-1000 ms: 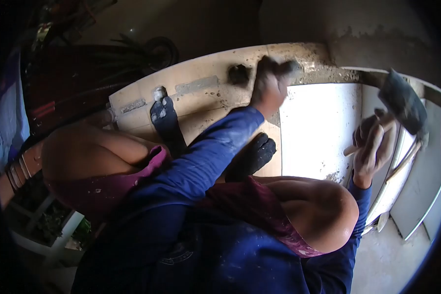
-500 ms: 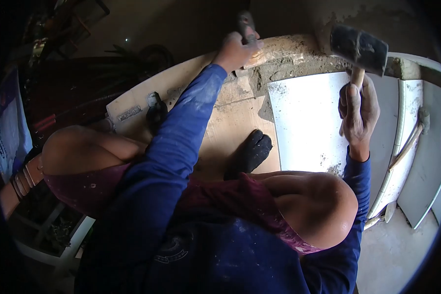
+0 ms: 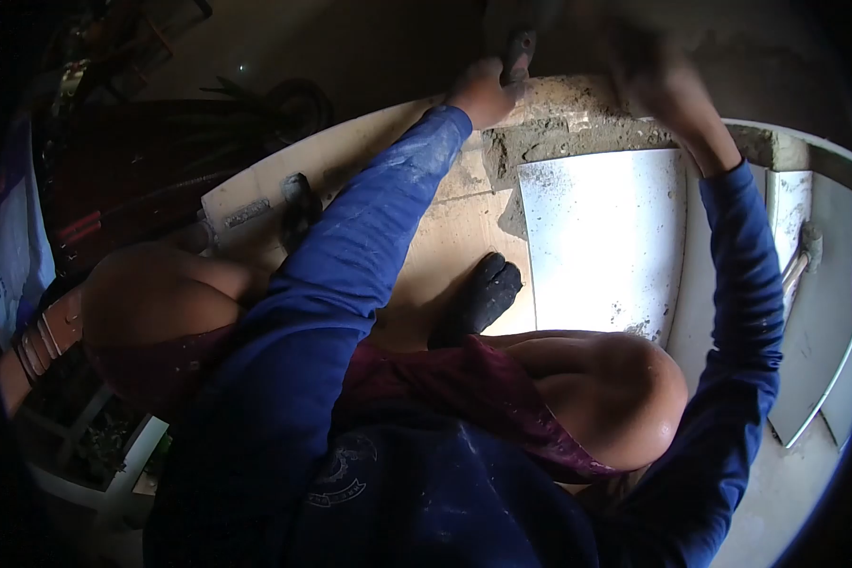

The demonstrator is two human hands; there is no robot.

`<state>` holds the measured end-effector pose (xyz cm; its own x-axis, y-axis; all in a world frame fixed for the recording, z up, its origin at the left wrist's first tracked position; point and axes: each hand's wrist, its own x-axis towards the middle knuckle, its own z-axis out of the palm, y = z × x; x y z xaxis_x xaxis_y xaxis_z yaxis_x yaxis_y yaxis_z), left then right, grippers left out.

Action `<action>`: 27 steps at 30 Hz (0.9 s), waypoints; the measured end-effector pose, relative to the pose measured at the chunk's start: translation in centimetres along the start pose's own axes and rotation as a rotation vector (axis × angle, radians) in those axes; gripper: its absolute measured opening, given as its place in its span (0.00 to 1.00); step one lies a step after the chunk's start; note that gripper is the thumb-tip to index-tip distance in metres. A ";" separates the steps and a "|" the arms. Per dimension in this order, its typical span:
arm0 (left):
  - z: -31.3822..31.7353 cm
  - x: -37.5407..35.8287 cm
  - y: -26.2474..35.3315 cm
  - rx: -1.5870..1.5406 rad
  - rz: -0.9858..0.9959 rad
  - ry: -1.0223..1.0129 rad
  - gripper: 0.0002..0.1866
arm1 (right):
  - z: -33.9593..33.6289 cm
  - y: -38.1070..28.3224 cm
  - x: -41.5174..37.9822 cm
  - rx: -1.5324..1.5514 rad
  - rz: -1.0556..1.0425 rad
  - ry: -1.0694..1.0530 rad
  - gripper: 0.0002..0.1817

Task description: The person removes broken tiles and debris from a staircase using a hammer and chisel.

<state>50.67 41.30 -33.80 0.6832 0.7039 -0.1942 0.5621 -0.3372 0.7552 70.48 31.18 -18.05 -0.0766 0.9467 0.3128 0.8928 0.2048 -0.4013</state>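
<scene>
I am squatting over a tiled floor in blue sleeves. My left hand (image 3: 481, 92) is stretched forward and grips a dark chisel (image 3: 519, 49) that stands on the crumbly mortar edge (image 3: 554, 128). My right hand (image 3: 667, 90) is raised at the far side of the mortar; it is blurred by motion, and the black mallet it has been swinging is only a dark smear above it. A glossy white tile (image 3: 601, 237) lies just below the mortar, between my two arms.
My dark-covered feet (image 3: 483, 295) (image 3: 298, 204) rest on the beige tiles (image 3: 445, 251). A wooden-handled trowel (image 3: 803, 248) lies on white tiles (image 3: 824, 331) at the right. Dark hoses and clutter (image 3: 256, 109) sit at the back left, and a crate (image 3: 95, 435) stands by my left knee.
My right hand has swung the mallet up and forward toward the chisel, blurring it. My left hand has shifted slightly right with the chisel on the mortar edge.
</scene>
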 end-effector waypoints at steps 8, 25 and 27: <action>-0.3 -0.1 0.2 -0.043 -0.041 -0.072 0.27 | -3.3 -2.5 4.0 -0.109 0.505 -0.541 0.21; -0.2 0.2 0.4 -0.053 -0.055 -0.093 0.30 | -1.2 5.8 1.5 0.124 0.494 0.016 0.15; -0.3 0.2 0.9 -0.002 -0.045 -0.106 0.30 | -0.9 4.7 2.7 -0.024 0.104 0.051 0.15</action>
<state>51.13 41.32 -32.94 0.7029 0.6482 -0.2929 0.5924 -0.3055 0.7455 74.90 34.51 -18.29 0.0387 0.9486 0.3141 0.9052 0.0998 -0.4131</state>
